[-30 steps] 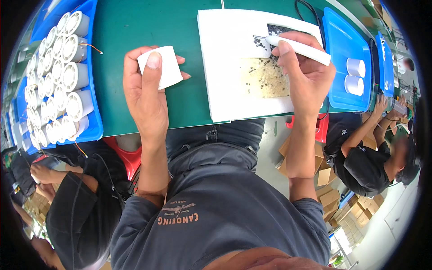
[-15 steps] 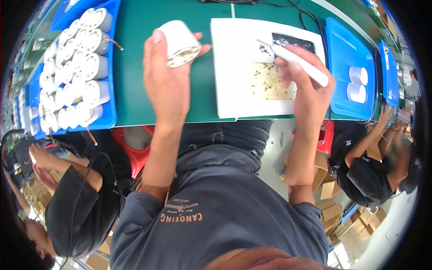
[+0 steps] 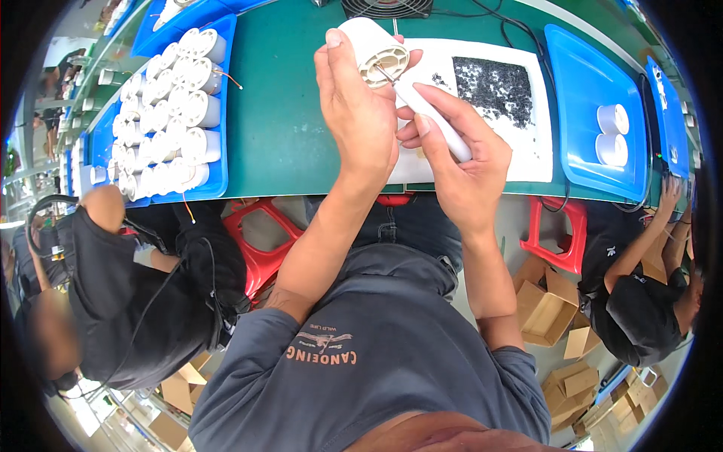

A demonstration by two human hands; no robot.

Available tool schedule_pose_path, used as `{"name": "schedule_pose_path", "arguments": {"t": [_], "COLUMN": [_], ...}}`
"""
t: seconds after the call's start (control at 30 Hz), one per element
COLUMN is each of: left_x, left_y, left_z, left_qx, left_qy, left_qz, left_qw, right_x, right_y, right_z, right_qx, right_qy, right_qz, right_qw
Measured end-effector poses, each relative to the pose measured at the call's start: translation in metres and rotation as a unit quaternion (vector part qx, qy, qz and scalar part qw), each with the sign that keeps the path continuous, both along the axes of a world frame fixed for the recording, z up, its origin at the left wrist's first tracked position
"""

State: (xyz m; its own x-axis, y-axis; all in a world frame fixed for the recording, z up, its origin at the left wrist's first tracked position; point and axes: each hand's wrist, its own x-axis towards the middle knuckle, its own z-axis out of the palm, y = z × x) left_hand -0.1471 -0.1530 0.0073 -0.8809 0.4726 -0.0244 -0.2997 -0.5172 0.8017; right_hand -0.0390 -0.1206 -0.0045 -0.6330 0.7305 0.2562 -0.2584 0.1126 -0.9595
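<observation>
My left hand [image 3: 358, 113] is wrapped around a white plastic cylindrical housing [image 3: 367, 38], its open, ribbed end tilted toward me. In my right hand [image 3: 467, 162] is a white pen-shaped screwdriver [image 3: 437, 124], its thin metal shaft reaching into that open end. Whether the tip touches a screw inside is too small to tell. Beneath and beyond my hands lies a white sheet [image 3: 538, 162]. A dense dark patch of small black parts, apparently screws [image 3: 493, 90], covers part of it, with a few scattered beside the patch.
At the left, a blue tray [image 3: 218, 169] holds several similar white housings [image 3: 199, 109], some with wires hanging out. A blue tray [image 3: 580, 98] on the right carries two white cylinders [image 3: 611, 135]. A fan [image 3: 388, 7] and black cable stand at the back. People sit on both sides.
My right hand has brought the screwdriver from over the sheet left to the housing, its shaft now in the open end. My left hand has moved right and away with the housing.
</observation>
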Motion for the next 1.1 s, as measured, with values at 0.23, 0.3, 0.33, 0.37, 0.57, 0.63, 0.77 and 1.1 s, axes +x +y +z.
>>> {"name": "schedule_pose_path", "arguments": {"t": [0.23, 0.3, 0.33, 0.37, 0.57, 0.63, 0.77, 1.1], "left_x": [0.004, 0.007, 0.009, 0.012, 0.009, 0.003, -0.014, -0.239], "left_y": [0.002, 0.001, 0.000, -0.001, 0.004, 0.005, 0.002, 0.030], "left_z": [0.002, -0.002, -0.004, -0.006, -0.007, -0.005, -0.011, 0.051], "left_qx": [0.020, 0.002, 0.001, -0.011, -0.007, -0.018, -0.074, -0.044], "left_qy": [-0.011, 0.020, 0.012, 0.032, 0.145, 0.135, 0.270, 0.160], "left_qz": [0.001, -0.006, -0.001, -0.001, 0.035, 0.008, 0.056, 0.080], "left_qw": [1.000, 1.000, 1.000, 0.999, 0.989, 0.991, 0.959, 0.983], "right_x": [0.007, 0.008, 0.008, 0.008, -0.007, -0.014, -0.028, 0.103], "right_y": [-0.002, -0.003, -0.002, -0.002, -0.004, -0.008, -0.011, 0.105], "right_z": [0.000, -0.001, -0.002, -0.003, -0.005, -0.002, 0.008, 0.003], "right_qx": [0.000, 0.009, 0.018, 0.019, 0.235, 0.213, 0.127, 0.205], "right_qy": [-0.002, -0.003, -0.006, -0.003, -0.011, -0.010, 0.043, -0.144], "right_qz": [-0.004, -0.007, -0.010, -0.009, -0.106, -0.130, -0.122, -0.277], "right_qw": [1.000, 1.000, 1.000, 1.000, 0.966, 0.968, 0.983, 0.928]}}
